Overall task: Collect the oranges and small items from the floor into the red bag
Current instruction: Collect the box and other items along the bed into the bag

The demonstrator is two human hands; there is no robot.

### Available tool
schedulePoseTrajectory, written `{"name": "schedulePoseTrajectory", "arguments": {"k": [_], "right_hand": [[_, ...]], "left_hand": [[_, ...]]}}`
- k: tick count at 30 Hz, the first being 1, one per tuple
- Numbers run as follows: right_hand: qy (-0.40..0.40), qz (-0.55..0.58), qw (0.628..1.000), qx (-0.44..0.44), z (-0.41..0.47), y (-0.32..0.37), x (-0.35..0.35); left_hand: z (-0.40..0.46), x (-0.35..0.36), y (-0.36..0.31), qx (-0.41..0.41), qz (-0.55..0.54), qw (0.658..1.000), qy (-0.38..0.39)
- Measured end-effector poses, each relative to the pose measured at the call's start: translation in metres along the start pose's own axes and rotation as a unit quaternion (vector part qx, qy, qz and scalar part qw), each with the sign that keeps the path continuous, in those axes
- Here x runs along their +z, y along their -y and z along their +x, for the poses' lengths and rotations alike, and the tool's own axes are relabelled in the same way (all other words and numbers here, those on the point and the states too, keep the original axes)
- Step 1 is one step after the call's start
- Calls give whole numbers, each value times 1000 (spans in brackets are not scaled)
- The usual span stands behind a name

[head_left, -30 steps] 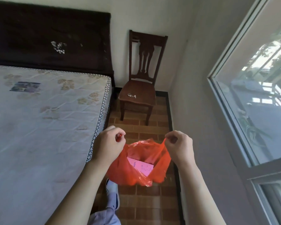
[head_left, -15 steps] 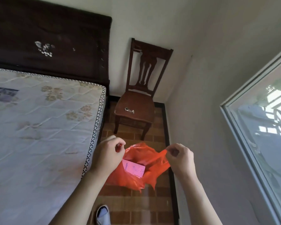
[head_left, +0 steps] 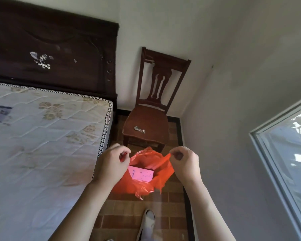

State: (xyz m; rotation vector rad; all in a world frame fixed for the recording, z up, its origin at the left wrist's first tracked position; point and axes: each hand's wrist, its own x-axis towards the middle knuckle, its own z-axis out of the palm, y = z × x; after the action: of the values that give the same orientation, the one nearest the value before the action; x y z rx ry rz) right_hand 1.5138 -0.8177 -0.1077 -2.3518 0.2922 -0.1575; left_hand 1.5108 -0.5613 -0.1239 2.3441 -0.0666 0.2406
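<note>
The floor (head_left: 141,216) is a narrow strip of brown brick-pattern tile. The mattress (head_left: 42,145) edge bounds it on the left; the wall (head_left: 233,136) bounds it on the right, with a dark skirting line at its base. At the far end, a wooden chair (head_left: 147,126) stands against the back wall and fills most of the strip's width. A small metallic object (head_left: 139,129) lies on the chair seat; its type cannot be determined. A dark headboard (head_left: 50,54) rises behind the mattress. A window (head_left: 288,153) is set into the right wall. One shoe (head_left: 148,221) stands on the tile at the near end, below the bag.

The bag (head_left: 146,173) is thin red plastic. It hangs in the air above the floor, between both hands and just in front of the chair. Its mouth is spread open toward the camera.

Left hand (head_left: 111,164): fingers curled, pinching the left rim of the bag between thumb and fingertips. Right hand (head_left: 184,162): fingers curled, pinching the right rim, which is drawn up into a taut point.

Contents: one pink box (head_left: 141,173) with dark lettering lies tilted inside, its left end behind the left hand. The lower part of the bag interior is hidden by folds, so any further contents cannot be determined.
</note>
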Motion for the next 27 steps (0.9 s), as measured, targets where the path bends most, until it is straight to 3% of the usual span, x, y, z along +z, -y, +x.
{"name": "schedulePoseTrajectory", "arguments": {"k": [10, 16, 27], "right_hand": [[119, -8, 993, -5, 124, -67, 59], [190, -31, 981, 11, 160, -128, 108], [168, 5, 986, 12, 190, -212, 198]], "left_hand": [[84, 84, 36, -72, 31, 997, -4], [105, 148, 76, -67, 13, 997, -25], [118, 231, 182, -81, 16, 996, -16]]}}
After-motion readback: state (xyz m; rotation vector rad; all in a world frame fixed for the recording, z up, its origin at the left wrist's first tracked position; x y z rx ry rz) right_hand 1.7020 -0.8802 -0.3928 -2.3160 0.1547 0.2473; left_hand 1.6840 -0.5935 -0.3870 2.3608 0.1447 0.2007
